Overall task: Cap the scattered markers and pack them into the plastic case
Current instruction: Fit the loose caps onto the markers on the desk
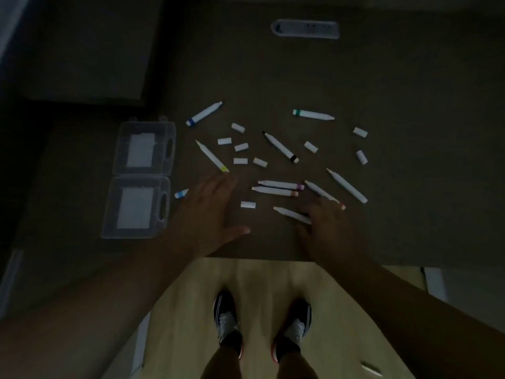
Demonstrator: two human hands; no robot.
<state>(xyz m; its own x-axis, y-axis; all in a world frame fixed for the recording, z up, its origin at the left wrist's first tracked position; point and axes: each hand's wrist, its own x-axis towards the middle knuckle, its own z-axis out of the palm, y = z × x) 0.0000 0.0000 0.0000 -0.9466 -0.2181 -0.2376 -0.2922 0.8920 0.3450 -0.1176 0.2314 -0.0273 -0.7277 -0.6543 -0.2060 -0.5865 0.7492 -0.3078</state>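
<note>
Both hands are low over the near edge of the table, and nothing has been capped or packed yet: the plastic case lies open and flat at the far left, both halves bare of markers as far as the dim light shows. The left hand is spread flat, fingers straight and pointing up toward the yellow-banded marker, with a light-blue marker poking out from under its outer edge; it holds nothing. The right hand rests on the table with fingers loosely bent over the tail of an uncapped marker, and in this murk I cannot tell whether it has really pinched that marker or merely touches it. That marker is probably the one to take first. Its long axis runs from lower right under the fingers up and left to its tip, which points toward a loose white cap lying between the two hands, nearer the left hand's thumb. So the likely move is right hand lifting the barrel, left hand picking up that cap and pressing it on. The other markers, among them a parallel pair just beyond the right hand, fan out farther back, with more caps clustered above the left hand; the case lies well left of everything, on the left hand's side.
</note>
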